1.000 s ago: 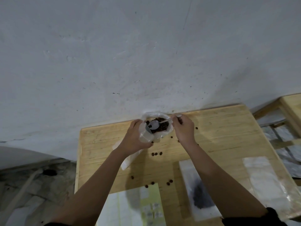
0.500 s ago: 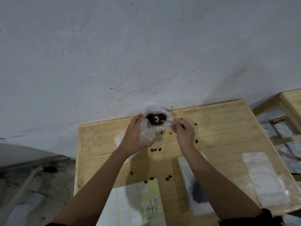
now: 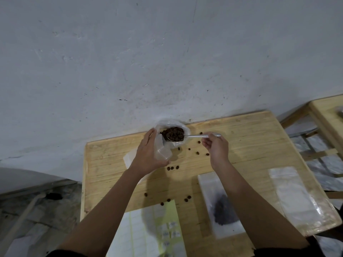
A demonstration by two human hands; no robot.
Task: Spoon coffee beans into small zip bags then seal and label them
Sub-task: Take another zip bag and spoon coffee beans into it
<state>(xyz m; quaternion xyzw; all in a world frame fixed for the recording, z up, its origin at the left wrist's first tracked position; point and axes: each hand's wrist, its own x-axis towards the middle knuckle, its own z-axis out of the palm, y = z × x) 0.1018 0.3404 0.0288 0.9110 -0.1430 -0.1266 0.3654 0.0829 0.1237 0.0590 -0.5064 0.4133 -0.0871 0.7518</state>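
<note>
Hands raised, right hand (image 3: 216, 147) pinching spoon (image 3: 196, 136), left hand (image 3: 148, 154) gripping zip bag (image 3: 163, 151)

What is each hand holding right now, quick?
Left hand: holds the small zip bag, fingers curled round it.
Right hand: pinches the spoon by its handle, bowl in the coffee beans.

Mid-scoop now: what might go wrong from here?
1. The spoon dips into the bean bag while the left hand holds the small zip bag beside it. Its limp mouth may miss beans, and loose beans already dot the table.
2. The right hand pinches the spoon's handle near its end, so a full scoop may tip.
</note>
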